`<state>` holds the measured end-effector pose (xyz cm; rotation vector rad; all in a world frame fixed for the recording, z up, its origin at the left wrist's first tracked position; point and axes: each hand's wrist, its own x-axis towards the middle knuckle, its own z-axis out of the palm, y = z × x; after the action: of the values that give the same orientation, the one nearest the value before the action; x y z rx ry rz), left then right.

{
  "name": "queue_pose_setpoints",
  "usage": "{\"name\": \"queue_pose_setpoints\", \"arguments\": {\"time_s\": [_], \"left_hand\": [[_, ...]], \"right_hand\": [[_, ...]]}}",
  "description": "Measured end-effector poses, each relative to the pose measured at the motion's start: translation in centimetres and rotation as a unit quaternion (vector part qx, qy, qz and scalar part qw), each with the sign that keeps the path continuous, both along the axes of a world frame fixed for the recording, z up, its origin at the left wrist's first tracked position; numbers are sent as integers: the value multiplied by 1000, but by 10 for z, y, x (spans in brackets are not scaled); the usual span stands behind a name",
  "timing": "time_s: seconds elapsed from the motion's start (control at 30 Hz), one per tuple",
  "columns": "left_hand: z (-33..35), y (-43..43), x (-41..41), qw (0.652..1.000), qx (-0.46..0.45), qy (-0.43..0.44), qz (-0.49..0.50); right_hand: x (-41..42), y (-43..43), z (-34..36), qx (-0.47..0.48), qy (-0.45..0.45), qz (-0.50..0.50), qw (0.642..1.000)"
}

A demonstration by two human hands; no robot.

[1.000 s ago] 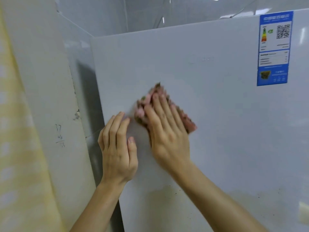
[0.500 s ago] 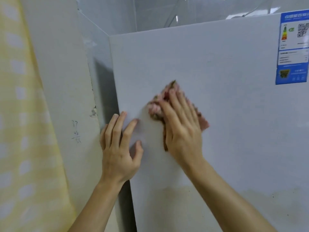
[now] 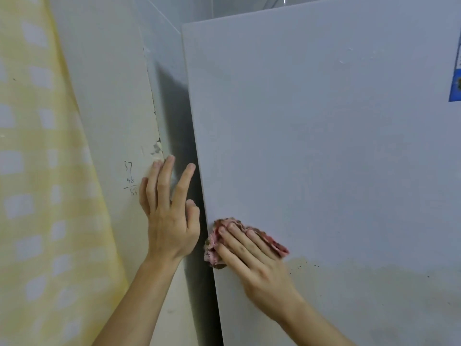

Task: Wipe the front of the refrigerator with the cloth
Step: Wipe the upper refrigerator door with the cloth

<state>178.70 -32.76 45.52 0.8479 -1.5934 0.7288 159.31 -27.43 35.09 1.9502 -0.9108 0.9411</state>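
The white refrigerator front (image 3: 324, 146) fills the right of the head view. My right hand (image 3: 252, 260) presses a crumpled pink and brown cloth (image 3: 214, 248) flat against the door near its left edge, fingers straight over the cloth. My left hand (image 3: 169, 221) is raised with fingers spread in front of the dark gap at the refrigerator's left side, holding nothing; whether it touches the edge is unclear. A brownish dirty patch with dark specks (image 3: 349, 283) covers the door's lower part.
A cream wall (image 3: 112, 108) with pencilled numbers stands left of the refrigerator, with a narrow dark gap (image 3: 184, 146) between them. A yellow checked curtain (image 3: 37, 171) hangs at far left. A blue label (image 3: 455, 83) shows at the right edge.
My right hand has slid the cloth down and left to the door's left edge. My left hand has come off the door front to the gap. The view has shifted left.
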Motion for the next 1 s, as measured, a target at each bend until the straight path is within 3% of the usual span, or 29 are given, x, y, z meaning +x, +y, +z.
{"name": "queue_pose_setpoints", "arguments": {"time_s": [0.13, 0.27, 0.33, 0.43, 0.57, 0.7, 0.9, 1.0], "left_hand": [[-4, 2, -8, 1000, -1, 8, -5], [-7, 5, -21, 999, 0, 31, -23], [-8, 7, -32, 998, -6, 39, -39], [-11, 11, -50, 997, -28, 35, -57], [-12, 14, -74, 996, -49, 19, -68], [-14, 20, -96, 995, -55, 1, -78], [-13, 31, -120, 996, -42, -9, -80], [-13, 35, -133, 996, -35, -18, -82]], "right_hand": [[-16, 7, 44, -44, -40, 33, 998], [-51, 11, 114, -182, -221, -53, 957], [-56, 10, 123, -205, -264, -85, 939], [-48, 8, 79, -180, -234, -74, 953], [-64, 22, -14, -98, -117, -44, 987], [-96, 37, -19, -51, -59, -29, 996], [-146, 47, 87, -156, -271, -63, 948], [-143, 45, 97, -168, -324, -56, 929]]}}
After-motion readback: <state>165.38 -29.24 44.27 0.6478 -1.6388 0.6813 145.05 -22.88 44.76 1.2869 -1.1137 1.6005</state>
